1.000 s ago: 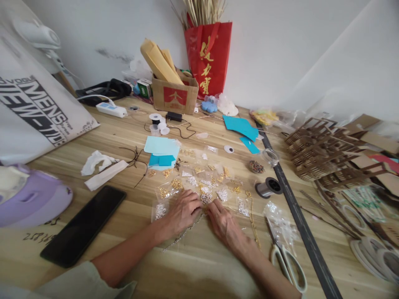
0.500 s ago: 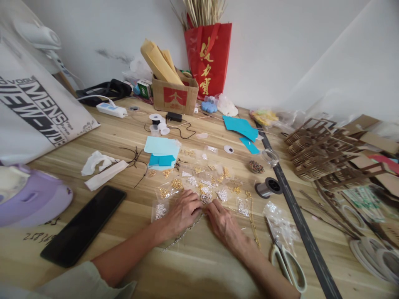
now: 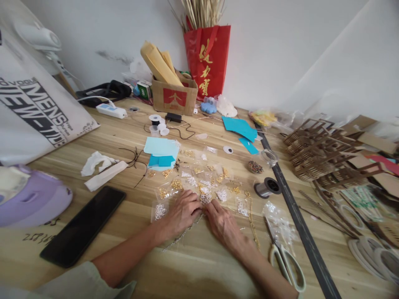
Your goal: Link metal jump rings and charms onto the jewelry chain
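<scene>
My left hand point(image 3: 183, 212) and my right hand point(image 3: 222, 222) rest close together on the wooden table point(image 3: 193, 265), fingers curled and pinched. Between them lies a thin silver chain point(image 3: 182, 236) that trails back toward me under my left hand. Both hands pinch this chain near its far end. Just beyond my fingertips lie several small clear bags of gold and silver findings point(image 3: 202, 185). A gold chain point(image 3: 252, 224) lies to the right of my right hand.
A black phone point(image 3: 84, 224) lies at the left, scissors point(image 3: 286, 261) at the right, a wire spool point(image 3: 266, 187) and a bead dish point(image 3: 256, 167) beyond. Farther back are a cardboard box point(image 3: 174, 97), a red bag point(image 3: 207, 58), turquoise paper point(image 3: 240, 126) and wooden cut-outs point(image 3: 324, 153).
</scene>
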`<state>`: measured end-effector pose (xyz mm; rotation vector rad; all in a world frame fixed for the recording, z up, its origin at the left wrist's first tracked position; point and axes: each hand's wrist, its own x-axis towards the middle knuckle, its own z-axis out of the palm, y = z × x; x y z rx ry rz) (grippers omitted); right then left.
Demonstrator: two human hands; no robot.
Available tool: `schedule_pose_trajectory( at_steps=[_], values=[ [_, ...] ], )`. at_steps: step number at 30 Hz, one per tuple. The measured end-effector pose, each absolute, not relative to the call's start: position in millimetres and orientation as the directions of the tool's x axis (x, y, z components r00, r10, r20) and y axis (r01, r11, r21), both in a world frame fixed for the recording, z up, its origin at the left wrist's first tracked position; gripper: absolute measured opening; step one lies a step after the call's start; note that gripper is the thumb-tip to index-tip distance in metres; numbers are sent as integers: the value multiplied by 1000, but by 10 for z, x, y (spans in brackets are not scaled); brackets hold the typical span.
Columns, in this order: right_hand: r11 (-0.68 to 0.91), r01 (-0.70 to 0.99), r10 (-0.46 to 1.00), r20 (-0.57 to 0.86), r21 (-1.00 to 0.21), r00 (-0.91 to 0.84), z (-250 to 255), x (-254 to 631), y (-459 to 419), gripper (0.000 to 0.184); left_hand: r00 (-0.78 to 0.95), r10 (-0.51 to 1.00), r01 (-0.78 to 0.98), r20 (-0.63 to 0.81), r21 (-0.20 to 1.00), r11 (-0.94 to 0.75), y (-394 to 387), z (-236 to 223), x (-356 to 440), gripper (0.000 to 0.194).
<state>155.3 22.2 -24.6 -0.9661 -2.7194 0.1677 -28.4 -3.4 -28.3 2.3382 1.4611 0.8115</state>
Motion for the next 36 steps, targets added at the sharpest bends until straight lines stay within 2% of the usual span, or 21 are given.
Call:
schedule_pose_trajectory(
  at_steps=[21,36],
  values=[
    [770,582,635,221,-260,-741,-182,1522,230,17,328,891,730,314,514,-450,-22,-296,-278,22],
    [729,593,674,210,-342,-708,-184,1524,235,17,362,891,761,274,465,-452,-13,-277,-275,22]
  ],
)
